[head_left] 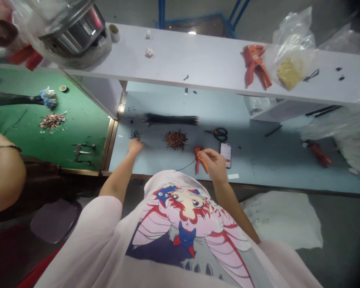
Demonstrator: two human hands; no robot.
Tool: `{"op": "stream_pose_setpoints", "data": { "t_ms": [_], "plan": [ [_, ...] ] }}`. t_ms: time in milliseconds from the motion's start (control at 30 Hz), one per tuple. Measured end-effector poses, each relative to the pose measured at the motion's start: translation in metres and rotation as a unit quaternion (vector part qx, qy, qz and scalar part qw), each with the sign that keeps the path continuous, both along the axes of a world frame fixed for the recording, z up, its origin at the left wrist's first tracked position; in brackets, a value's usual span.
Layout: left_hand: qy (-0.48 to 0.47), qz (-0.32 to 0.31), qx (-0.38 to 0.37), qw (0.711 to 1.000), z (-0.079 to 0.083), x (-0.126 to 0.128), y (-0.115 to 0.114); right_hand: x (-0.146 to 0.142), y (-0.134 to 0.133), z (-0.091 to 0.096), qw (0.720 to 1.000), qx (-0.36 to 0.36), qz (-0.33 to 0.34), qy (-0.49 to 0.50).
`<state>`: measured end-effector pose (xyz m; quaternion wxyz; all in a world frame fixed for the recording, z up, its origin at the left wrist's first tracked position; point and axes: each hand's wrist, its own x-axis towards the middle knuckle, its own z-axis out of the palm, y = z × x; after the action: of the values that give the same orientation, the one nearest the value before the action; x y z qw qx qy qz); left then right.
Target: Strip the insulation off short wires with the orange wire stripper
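My left hand (136,146) rests at the small pile of dark wire bits (135,135) on the pale blue workbench (252,160). Its fingers are bunched, and I cannot see whether they hold anything. My right hand (213,164) grips an orange wire stripper (199,160), with a thin dark wire (186,165) running from it. Between my hands lies a heap of brown-red wire pieces (175,140). Behind that heap stretches a bundle of black wires (170,119). Black-handled scissors (218,134) and a smartphone (225,155) lie right of my right hand.
A white shelf (198,60) spans the bench's back, holding an orange tool (256,66) and a plastic bag (291,52). A metal pot (72,34) hangs top left. Left, a co-worker's arm (3,172) sits beside a green-topped bench (81,136) with wire bundles.
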<state>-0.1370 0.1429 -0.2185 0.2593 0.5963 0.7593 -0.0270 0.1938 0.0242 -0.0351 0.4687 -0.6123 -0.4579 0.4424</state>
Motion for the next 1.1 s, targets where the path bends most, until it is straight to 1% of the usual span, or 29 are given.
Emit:
{"op": "stream_pose_setpoints", "data": {
  "t_ms": [100,200,300,367,467,567,633,700,800,833,867,900,933,967,1000,1033,1067,1100],
  "plan": [
    [0.018,-0.019,0.036,0.999,0.000,0.007,0.013,-0.003,-0.001,-0.002,1.000,-0.010,-0.015,-0.002],
    [0.015,-0.070,0.075,0.995,0.002,0.016,0.019,-0.008,-0.001,-0.003,1.000,-0.020,-0.016,-0.003],
    [0.000,-0.118,0.094,0.989,0.004,0.020,0.021,-0.014,0.001,-0.003,1.000,-0.019,-0.006,-0.015],
    [-0.008,-0.131,0.100,0.986,0.006,0.018,0.019,-0.017,0.002,-0.002,0.999,-0.020,-0.003,-0.025],
    [-0.021,-0.123,0.107,0.986,0.015,0.012,0.012,-0.018,0.002,-0.002,0.999,-0.021,0.003,-0.032],
    [-0.041,-0.100,0.119,0.987,0.032,0.010,-0.001,-0.018,0.003,-0.002,0.999,-0.024,0.011,-0.034],
    [-0.067,-0.088,0.123,0.986,0.048,0.020,-0.013,-0.019,0.004,-0.004,0.999,-0.025,0.020,-0.031],
    [-0.108,-0.087,0.117,0.983,0.067,0.041,-0.028,-0.023,0.005,-0.006,0.999,-0.018,0.035,-0.030],
    [-0.198,-0.106,0.114,0.968,0.100,0.087,-0.055,-0.032,0.007,-0.008,0.997,0.007,0.060,-0.045],
    [-0.249,-0.116,0.113,0.955,0.112,0.103,-0.065,-0.035,0.007,-0.008,0.996,0.020,0.068,-0.051],
    [-0.380,-0.096,0.103,0.914,0.123,0.117,-0.073,-0.038,0.008,-0.008,0.995,0.033,0.072,-0.054],
    [-0.494,-0.066,0.082,0.863,0.134,0.129,-0.081,-0.041,0.008,-0.008,0.995,0.043,0.072,-0.053],
    [-0.580,-0.030,0.047,0.813,0.144,0.139,-0.089,-0.042,0.008,-0.007,0.995,0.048,0.068,-0.049],
    [-0.640,0.009,0.009,0.768,0.152,0.146,-0.094,-0.043,0.008,-0.008,0.996,0.050,0.062,-0.043],
    [-0.673,0.043,-0.027,0.738,0.159,0.150,-0.099,-0.042,0.007,-0.008,0.997,0.049,0.055,-0.038],
    [-0.687,0.069,-0.056,0.722,0.164,0.151,-0.102,-0.042,0.006,-0.009,0.997,0.047,0.050,-0.031],
    [-0.688,0.085,-0.077,0.717,0.167,0.151,-0.104,-0.041,0.005,-0.010,0.998,0.044,0.047,-0.023],
    [-0.682,0.091,-0.087,0.720,0.169,0.150,-0.105,-0.039,0.003,-0.011,0.998,0.039,0.045,-0.011]
  ]
}}
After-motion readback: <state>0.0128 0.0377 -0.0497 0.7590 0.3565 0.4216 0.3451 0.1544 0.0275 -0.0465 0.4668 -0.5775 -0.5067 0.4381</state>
